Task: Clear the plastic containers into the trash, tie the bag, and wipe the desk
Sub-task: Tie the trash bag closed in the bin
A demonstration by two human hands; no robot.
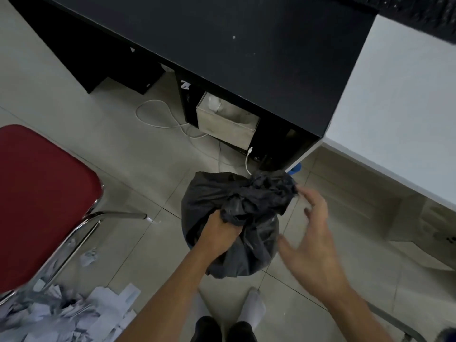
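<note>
Fingers on left hand (219, 229): curled tight into gathered neck of black trash bag (229, 248), centre frame, on floor tiles (148, 169) below black bench (246, 45). Fingers on right hand (312, 233): spread, holding nothing, just right of bag's loose bunched top; blurred.

Judged step: tying the bag. Advice: hold left grip low on neck, squeeze air out, twist loose top into a rope, loop round, pull through snug. Go easy on thin film; tears likely. Containers not visible, presumably inside. Wipe judged not yet done.

Writing, left to right: none on red chair seat (42, 201); none legible on paper scraps (61, 314), lower left; white mark (185, 84) on bench leg, too blurred to read; none on pale box (227, 124) under bench.
</note>
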